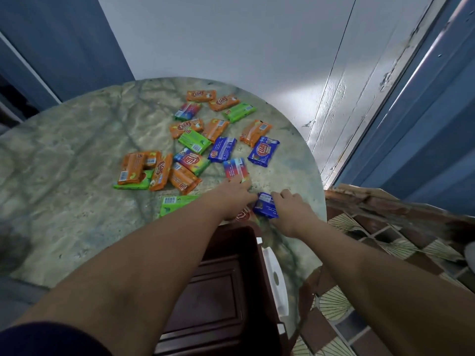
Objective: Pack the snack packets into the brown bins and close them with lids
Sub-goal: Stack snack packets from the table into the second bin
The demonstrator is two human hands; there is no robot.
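Observation:
Several snack packets in orange, green, blue and mixed colours lie scattered on a round marble table (64, 155). A brown bin (216, 291) stands at the near edge, its inside showing no packets. My right hand (290, 209) grips a blue packet (266, 208) just beyond the bin. My left hand (235, 195) lies flat with its fingertips on a red-and-blue packet (235, 168); a red packet (243, 215) peeks from under its wrist. A green packet (174, 204) lies left of my left forearm.
A white handle or clip (276, 276) sits on the bin's right side. A white wall stands behind the table, a blue door frame (421, 119) to the right. Patterned floor tiles (385, 242) show beyond the table's right edge.

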